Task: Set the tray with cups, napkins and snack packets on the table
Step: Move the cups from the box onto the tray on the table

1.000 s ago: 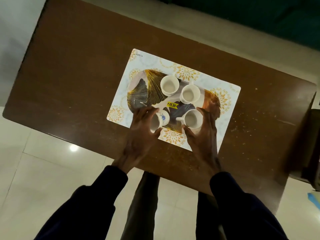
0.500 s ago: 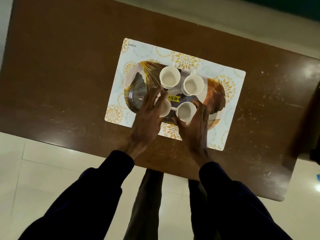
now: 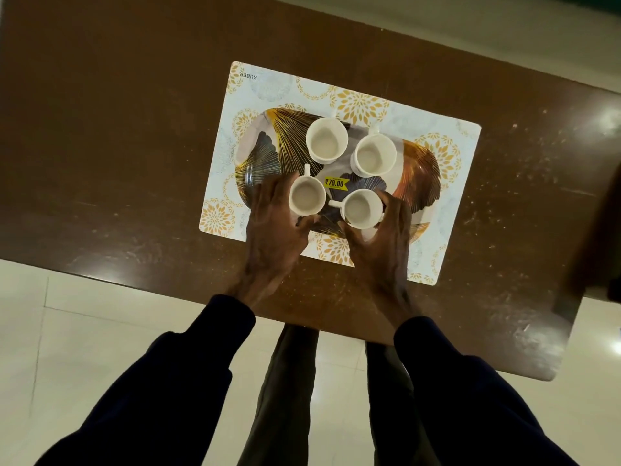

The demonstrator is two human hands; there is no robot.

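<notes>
Between the thumb and fingers of the left hand (image 3: pixel 274 230) sits a white cup (image 3: pixel 307 196), grasped around its side, handle pointing away from the person. Just right of it, the right hand (image 3: pixel 383 245) curls its fingers (image 3: pixel 391 205) round a second cup (image 3: pixel 361 209), whose handle points toward the first. Both cups stand on the tray (image 3: pixel 416 176), a gold and dark leaf-patterned piece with a yellow price sticker (image 3: pixel 335 183) between the cups. Beyond the fingertips, two more cups (image 3: pixel 326 139) and (image 3: pixel 375 155) stand upright and untouched. Under the tray lies a pale floral placemat (image 3: pixel 268 85), flat on the brown desk (image 3: pixel 117 129).
</notes>
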